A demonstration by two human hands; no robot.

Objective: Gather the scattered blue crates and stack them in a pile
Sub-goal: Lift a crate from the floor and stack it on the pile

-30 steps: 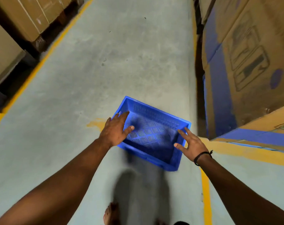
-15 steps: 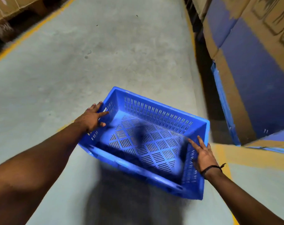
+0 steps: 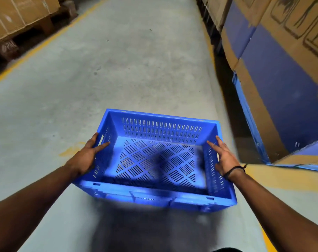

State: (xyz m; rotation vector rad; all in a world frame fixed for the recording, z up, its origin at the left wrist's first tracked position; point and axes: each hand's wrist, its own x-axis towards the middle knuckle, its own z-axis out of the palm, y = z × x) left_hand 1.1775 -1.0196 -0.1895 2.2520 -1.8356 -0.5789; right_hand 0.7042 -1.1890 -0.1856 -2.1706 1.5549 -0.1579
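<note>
Two bare forearms reach forward from the lower corners. The left hand grips the left wall of a blue crate, thumb laid against the inner face and fingers wrapped over the rim to the outside. The right hand, with a dark band at the wrist, clasps the right wall the same way, thumb inside and fingers outside.

The crate sits between the hands, directly ahead of the person, open side up and empty, its slotted floor and vented walls visible. A blurred dark shadow lies on the concrete floor beneath its near edge.

To the right, large cardboard boxes printed in blue stand close beside the crate. Farther off on the left, a yellow line runs along the aisle, and beyond it plain cardboard boxes rest on a pallet.
</note>
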